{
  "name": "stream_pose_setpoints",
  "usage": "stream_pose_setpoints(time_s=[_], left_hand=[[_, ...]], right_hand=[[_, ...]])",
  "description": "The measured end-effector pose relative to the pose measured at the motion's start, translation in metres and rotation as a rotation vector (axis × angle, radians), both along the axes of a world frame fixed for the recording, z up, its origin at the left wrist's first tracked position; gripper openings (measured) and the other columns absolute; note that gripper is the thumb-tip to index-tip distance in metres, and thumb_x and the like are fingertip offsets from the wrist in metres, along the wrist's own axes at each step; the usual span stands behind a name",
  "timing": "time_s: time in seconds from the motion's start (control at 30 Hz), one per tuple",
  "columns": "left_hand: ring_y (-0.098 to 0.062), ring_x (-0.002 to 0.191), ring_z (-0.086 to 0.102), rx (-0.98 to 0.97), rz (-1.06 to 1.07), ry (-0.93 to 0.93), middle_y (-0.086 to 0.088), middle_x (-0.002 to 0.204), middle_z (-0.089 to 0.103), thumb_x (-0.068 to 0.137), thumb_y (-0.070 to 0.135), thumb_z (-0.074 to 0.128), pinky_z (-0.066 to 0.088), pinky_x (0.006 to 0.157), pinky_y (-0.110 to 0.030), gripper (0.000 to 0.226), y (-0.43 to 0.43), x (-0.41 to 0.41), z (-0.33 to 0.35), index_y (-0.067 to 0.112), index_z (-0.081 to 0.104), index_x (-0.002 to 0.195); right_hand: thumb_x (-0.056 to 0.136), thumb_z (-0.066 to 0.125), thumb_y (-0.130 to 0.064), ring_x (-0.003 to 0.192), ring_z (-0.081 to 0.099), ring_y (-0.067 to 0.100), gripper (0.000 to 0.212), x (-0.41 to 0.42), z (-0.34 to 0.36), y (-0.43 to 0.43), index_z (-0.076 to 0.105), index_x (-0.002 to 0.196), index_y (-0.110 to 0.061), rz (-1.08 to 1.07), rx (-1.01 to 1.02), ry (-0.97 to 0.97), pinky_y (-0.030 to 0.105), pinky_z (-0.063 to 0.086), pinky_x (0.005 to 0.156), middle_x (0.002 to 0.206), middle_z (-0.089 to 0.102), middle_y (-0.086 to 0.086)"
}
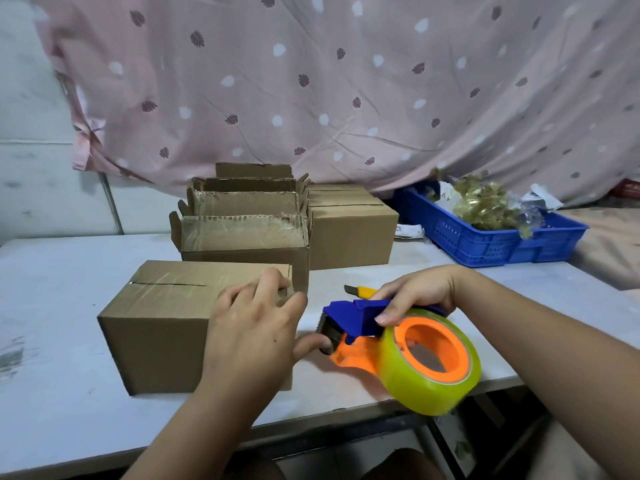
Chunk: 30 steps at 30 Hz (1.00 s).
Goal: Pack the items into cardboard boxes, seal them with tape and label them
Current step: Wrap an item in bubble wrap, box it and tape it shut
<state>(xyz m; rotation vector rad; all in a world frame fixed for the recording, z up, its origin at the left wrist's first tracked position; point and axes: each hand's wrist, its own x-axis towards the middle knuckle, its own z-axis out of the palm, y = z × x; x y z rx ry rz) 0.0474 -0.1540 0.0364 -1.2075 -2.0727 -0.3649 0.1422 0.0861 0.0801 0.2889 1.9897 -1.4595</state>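
Observation:
A closed cardboard box (156, 323) stands on the white table, with clear tape across its top seam. My left hand (252, 327) lies over the box's right end, fingers spread on the top edge, the thumb reaching to the blade end of the tape dispenser. My right hand (412, 296) grips the blue and orange tape dispenser (360, 323), which carries a roll of clear yellowish tape (433, 368) and hovers just right of the box.
Several open cardboard boxes (242, 233) stand in a row behind, with closed ones (353, 233) to their right. A yellow utility knife (362, 290) lies on the table (69, 403). A blue crate (485, 237) holds wrapped gold items. A pink patterned cloth hangs behind.

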Motion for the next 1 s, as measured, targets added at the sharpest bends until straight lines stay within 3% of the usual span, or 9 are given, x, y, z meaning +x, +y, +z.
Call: stream_pose_setpoints(time_s=[0.07,0.27,0.37,0.57,0.77,0.9,1.0], left_hand=[[-0.019,0.063,0.060,0.005,-0.008,0.012,-0.001,0.086,0.060,0.071,0.073,0.036,0.044,0.066,-0.032,0.059,-0.001,-0.001,0.000,0.020,0.062,0.066],[-0.020,0.065,0.060,0.018,-0.007,0.006,-0.002,0.085,0.060,0.078,0.069,0.036,0.045,0.065,-0.033,0.058,0.000,0.000,0.001,0.020,0.063,0.062],[-0.020,0.064,0.060,0.045,-0.010,-0.014,0.000,0.085,0.060,0.081,0.063,0.039,0.043,0.065,-0.032,0.053,0.003,0.000,0.001,0.023,0.064,0.058],[-0.021,0.062,0.059,0.057,-0.012,-0.025,0.000,0.085,0.060,0.080,0.057,0.044,0.042,0.065,-0.032,0.045,0.005,-0.001,-0.001,0.023,0.065,0.059],[-0.021,0.061,0.058,0.076,-0.002,-0.037,0.001,0.088,0.061,0.078,0.039,0.045,0.044,0.067,-0.033,0.031,0.003,0.002,0.000,0.023,0.066,0.061],[-0.022,0.061,0.058,0.066,-0.012,-0.043,0.000,0.089,0.061,0.077,0.038,0.044,0.043,0.067,-0.032,0.030,0.002,0.002,0.001,0.022,0.064,0.062],[-0.022,0.060,0.057,0.066,-0.010,-0.025,0.000,0.087,0.060,0.076,0.035,0.050,0.043,0.066,-0.032,0.022,0.001,0.002,0.001,0.021,0.065,0.071]], right_hand=[[0.051,0.091,-0.041,0.057,0.062,0.014,0.066,0.005,-0.004,0.001,0.060,0.098,-0.007,-0.024,-0.046,0.018,0.023,0.053,0.057,0.068,0.064,0.007],[0.049,0.091,-0.044,0.071,0.060,0.022,0.054,0.013,-0.015,0.011,0.075,0.093,-0.018,-0.110,-0.114,0.026,0.032,0.049,0.072,0.084,0.065,0.010],[0.049,0.091,-0.045,0.071,0.061,0.020,0.053,0.015,-0.016,0.012,0.076,0.093,-0.021,-0.111,-0.116,0.042,0.031,0.050,0.071,0.085,0.065,0.009],[0.045,0.092,-0.043,0.065,0.064,0.017,0.057,0.022,-0.018,0.015,0.076,0.093,-0.017,-0.169,-0.122,-0.008,0.028,0.052,0.065,0.080,0.068,0.008],[0.043,0.093,-0.039,0.074,0.060,0.022,0.070,0.030,-0.023,0.025,0.072,0.102,-0.010,-0.319,-0.119,-0.065,0.032,0.050,0.072,0.096,0.056,0.016],[0.035,0.096,-0.037,0.064,0.064,0.022,0.088,0.036,-0.017,0.028,0.060,0.108,-0.001,-0.427,-0.115,-0.089,0.028,0.053,0.063,0.079,0.066,0.012],[0.027,0.097,-0.034,0.058,0.067,0.021,0.082,0.040,-0.006,0.025,0.065,0.094,-0.001,-0.475,-0.109,-0.078,0.027,0.054,0.056,0.072,0.070,0.011]])
